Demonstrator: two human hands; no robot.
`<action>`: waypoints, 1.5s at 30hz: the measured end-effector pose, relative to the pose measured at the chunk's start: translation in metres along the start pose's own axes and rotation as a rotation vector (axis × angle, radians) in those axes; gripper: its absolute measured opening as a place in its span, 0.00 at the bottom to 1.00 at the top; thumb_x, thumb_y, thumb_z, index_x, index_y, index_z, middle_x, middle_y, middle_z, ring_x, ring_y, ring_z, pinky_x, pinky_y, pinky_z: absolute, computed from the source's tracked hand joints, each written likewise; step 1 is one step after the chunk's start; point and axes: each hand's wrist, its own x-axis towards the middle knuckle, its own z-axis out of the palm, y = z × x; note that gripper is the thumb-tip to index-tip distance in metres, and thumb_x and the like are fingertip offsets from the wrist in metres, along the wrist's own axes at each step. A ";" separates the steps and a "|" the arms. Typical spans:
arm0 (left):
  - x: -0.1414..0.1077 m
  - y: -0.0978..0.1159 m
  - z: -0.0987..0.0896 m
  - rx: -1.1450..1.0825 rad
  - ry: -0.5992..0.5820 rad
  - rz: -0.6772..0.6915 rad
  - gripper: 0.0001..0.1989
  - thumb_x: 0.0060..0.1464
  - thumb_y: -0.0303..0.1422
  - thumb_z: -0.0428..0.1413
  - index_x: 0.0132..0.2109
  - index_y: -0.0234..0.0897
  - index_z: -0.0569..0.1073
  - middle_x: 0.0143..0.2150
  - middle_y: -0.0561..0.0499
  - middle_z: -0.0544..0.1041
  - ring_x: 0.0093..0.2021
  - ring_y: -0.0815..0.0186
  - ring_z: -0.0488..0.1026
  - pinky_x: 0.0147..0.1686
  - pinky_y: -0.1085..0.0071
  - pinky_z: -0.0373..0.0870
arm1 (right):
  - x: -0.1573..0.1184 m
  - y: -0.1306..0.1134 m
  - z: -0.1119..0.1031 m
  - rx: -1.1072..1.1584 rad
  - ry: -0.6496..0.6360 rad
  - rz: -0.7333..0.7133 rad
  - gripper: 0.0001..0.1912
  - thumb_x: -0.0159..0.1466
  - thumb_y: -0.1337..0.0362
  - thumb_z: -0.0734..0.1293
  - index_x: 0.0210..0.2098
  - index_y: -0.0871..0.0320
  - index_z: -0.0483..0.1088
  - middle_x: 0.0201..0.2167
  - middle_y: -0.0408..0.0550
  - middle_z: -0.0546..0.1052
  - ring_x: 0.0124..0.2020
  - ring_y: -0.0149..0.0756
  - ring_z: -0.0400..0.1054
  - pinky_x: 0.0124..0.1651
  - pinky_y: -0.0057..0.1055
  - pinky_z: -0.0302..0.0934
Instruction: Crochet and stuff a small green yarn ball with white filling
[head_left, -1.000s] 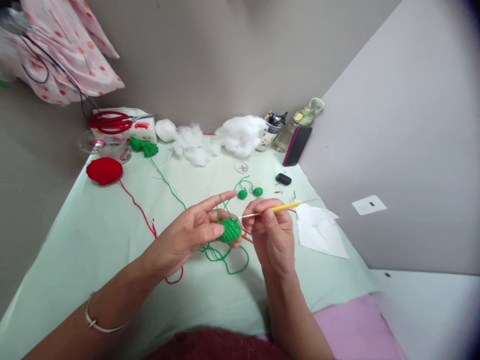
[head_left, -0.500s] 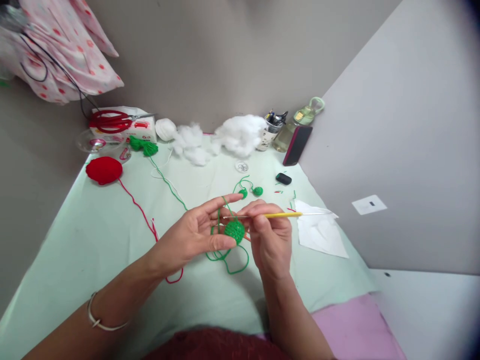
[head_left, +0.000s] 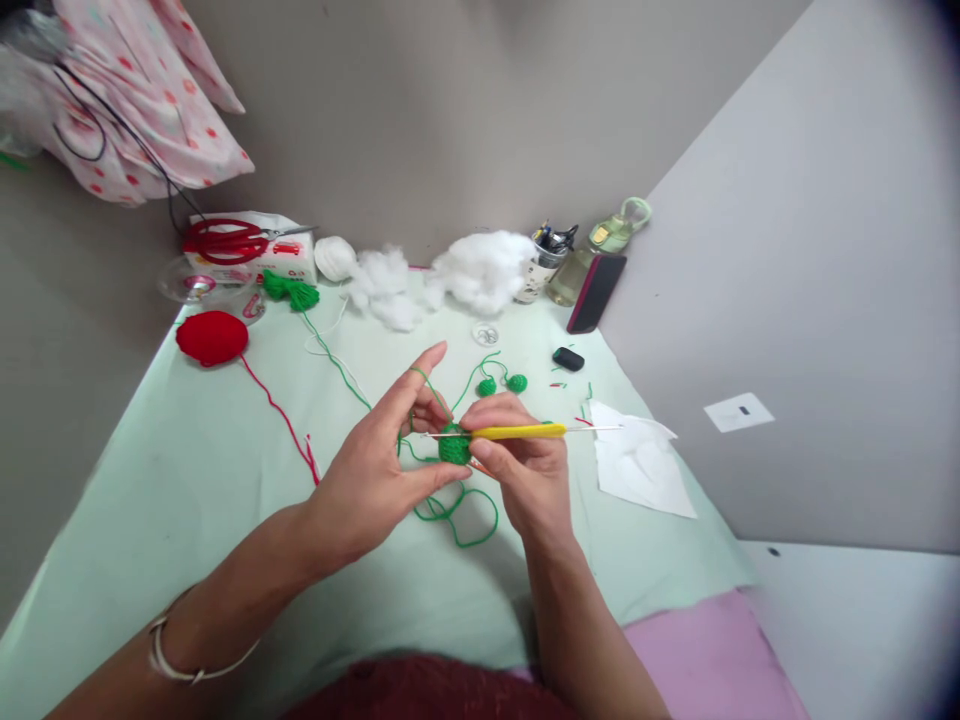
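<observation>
Between thumb and fingers, my left hand (head_left: 371, 470) grips a small green crocheted piece (head_left: 454, 447). Green yarn (head_left: 431, 385) runs from that piece up over its raised index finger. My right hand (head_left: 525, 465) is closed on the yellow handle of a crochet hook (head_left: 517, 432), held level. The hook's metal tip points left and lies at the upper part of the crocheted piece. Loops of loose green yarn (head_left: 476, 540) lie on the cloth under my hands. Just beyond my fingers rest two small green crocheted balls (head_left: 516, 383).
At the left lie a red yarn ball (head_left: 212, 338), green yarn bundle (head_left: 291, 291) and red-handled scissors (head_left: 225, 240). White stuffing (head_left: 484, 272) sits along the back wall. A pen cup (head_left: 540, 270), bottle (head_left: 574, 275), phone (head_left: 597, 293) and white paper (head_left: 641, 465) are on the right.
The hook has moved left, so its tip now meets the crocheted piece. My left index finger has risen, and the piece has shifted slightly left and up.
</observation>
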 end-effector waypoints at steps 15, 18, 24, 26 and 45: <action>0.002 0.004 -0.004 -0.013 -0.158 -0.119 0.40 0.51 0.30 0.69 0.69 0.52 0.68 0.44 0.53 0.73 0.49 0.60 0.71 0.57 0.61 0.67 | 0.002 -0.007 -0.004 -0.094 -0.097 0.009 0.06 0.65 0.66 0.76 0.39 0.47 0.83 0.34 0.43 0.75 0.39 0.35 0.70 0.43 0.35 0.66; 0.003 0.002 -0.005 -0.151 -0.182 -0.158 0.43 0.50 0.30 0.70 0.71 0.53 0.65 0.46 0.53 0.73 0.47 0.62 0.72 0.52 0.64 0.70 | 0.004 -0.004 -0.003 0.024 -0.058 0.017 0.02 0.65 0.64 0.75 0.36 0.48 0.82 0.34 0.43 0.75 0.38 0.35 0.70 0.41 0.34 0.66; 0.004 -0.001 -0.008 -0.119 -0.222 -0.154 0.41 0.53 0.32 0.69 0.70 0.56 0.65 0.48 0.54 0.72 0.50 0.63 0.72 0.55 0.65 0.69 | 0.001 -0.003 0.003 -0.100 0.052 -0.146 0.05 0.65 0.68 0.75 0.35 0.50 0.81 0.31 0.43 0.77 0.36 0.36 0.71 0.38 0.35 0.67; 0.004 0.000 -0.008 -0.088 -0.229 -0.146 0.40 0.53 0.32 0.68 0.70 0.54 0.65 0.49 0.53 0.74 0.52 0.62 0.72 0.58 0.64 0.68 | -0.002 -0.004 0.005 -0.213 0.079 -0.229 0.09 0.65 0.71 0.73 0.37 0.49 0.82 0.31 0.43 0.79 0.35 0.36 0.72 0.38 0.36 0.68; 0.007 -0.007 -0.006 -0.454 -0.296 -0.238 0.32 0.57 0.35 0.68 0.67 0.55 0.69 0.49 0.53 0.72 0.44 0.67 0.77 0.45 0.69 0.77 | 0.002 0.000 0.005 -0.056 0.115 -0.062 0.04 0.66 0.66 0.74 0.35 0.49 0.81 0.31 0.42 0.76 0.35 0.35 0.69 0.39 0.34 0.64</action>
